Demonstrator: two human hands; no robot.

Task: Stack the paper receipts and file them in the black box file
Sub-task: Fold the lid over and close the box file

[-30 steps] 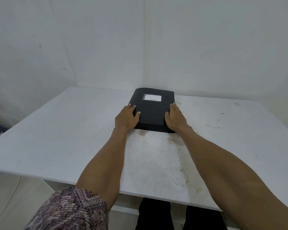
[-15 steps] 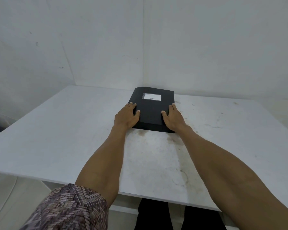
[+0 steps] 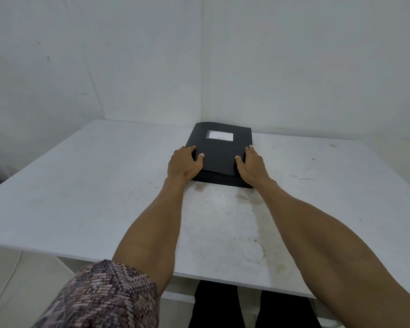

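So the flat black cardboard box file (image 3: 219, 153) is lying closed on the white, stained counter (image 3: 81, 185), pushed toward the far side near the corner where the two pale walls meet. It has a small white label (image 3: 220, 135) on the lid, up near its far edge; the print on it is too small to read. Both hands are on the near end of the file: left hand (image 3: 184, 164) wraps its left edge with the thumb lying across the lid, and right hand (image 3: 251, 166) does the same on the right edge, thumb on top and fingers along the side. So both are clamped onto the box, one per side. The lid looks a bit offset from the base at the near edge. A patterned sleeve (image 3: 104, 297) shows on the left arm; the right forearm is bare. No loose receipts in view.
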